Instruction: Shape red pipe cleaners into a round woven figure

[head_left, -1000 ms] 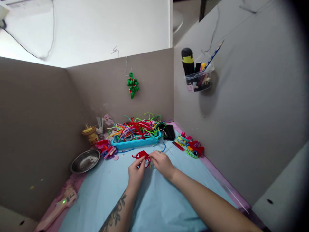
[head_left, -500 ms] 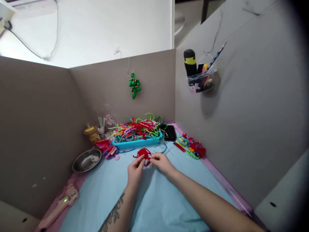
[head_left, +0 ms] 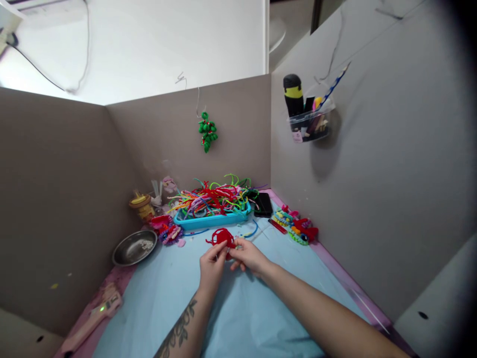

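A red fuzzy pipe-cleaner piece (head_left: 222, 235), bent into a rounded form with loose ends, is held up over the blue-covered table. My left hand (head_left: 212, 264) pinches its lower edge between thumb and fingertips. From the right, my right hand (head_left: 250, 255) grips the same red piece with thumb and forefinger, its other fingers curled below. The fingertips of both hands nearly meet and hide part of the piece. Just behind stands a blue tray (head_left: 212, 221) heaped with multicoloured pipe cleaners (head_left: 219, 196).
At left are a metal bowl (head_left: 126, 250) with small white bits, a pink glue gun (head_left: 93, 323) with a green light, and purple-red fuzzy pieces (head_left: 169, 231). A black phone (head_left: 264, 205) and colourful fuzzy crafts (head_left: 298, 228) lie at right. Grey panels (head_left: 238, 134) enclose the table.
Both hands have drawn closer together at the red piece, which has turned slightly. My right hand's fingers have shifted a little lower and to the left.
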`<action>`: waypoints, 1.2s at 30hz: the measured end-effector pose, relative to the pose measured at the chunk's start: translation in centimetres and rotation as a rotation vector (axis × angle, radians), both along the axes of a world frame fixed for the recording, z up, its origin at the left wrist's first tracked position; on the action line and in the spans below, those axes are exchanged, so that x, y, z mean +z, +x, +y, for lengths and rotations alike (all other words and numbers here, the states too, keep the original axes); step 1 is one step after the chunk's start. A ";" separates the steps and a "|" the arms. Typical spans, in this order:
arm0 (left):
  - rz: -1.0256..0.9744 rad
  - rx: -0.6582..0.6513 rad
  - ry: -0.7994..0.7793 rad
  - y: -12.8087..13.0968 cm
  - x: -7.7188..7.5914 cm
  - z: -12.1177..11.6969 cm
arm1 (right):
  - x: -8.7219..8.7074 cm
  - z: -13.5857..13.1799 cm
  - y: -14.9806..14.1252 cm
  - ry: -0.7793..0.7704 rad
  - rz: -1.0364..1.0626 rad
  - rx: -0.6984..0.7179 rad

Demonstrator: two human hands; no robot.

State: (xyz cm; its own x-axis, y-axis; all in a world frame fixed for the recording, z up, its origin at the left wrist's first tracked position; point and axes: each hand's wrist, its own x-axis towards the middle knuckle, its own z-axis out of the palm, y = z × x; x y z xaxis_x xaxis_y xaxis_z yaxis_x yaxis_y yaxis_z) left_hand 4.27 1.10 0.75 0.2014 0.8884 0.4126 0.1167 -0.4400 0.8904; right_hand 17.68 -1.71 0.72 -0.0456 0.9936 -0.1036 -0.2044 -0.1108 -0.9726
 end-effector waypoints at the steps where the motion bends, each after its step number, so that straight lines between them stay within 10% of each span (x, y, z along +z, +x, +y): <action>1: 0.005 -0.001 0.013 0.0 0.0 0.0 | -0.1 0.0 0.0 0.001 0.025 -0.003; 14: 0.010 0.037 0.084 0.0 0.2 -0.2 | 0.1 0.2 -0.4 -0.024 0.142 -0.263; 25: 0.039 0.031 0.138 -0.2 0.1 -0.3 | 0.5 -0.2 0.5 -0.169 0.372 0.036; 36: -0.195 0.011 -0.251 0.1 -0.2 1.0 | 0.0 0.6 0.7 0.422 -0.422 -0.397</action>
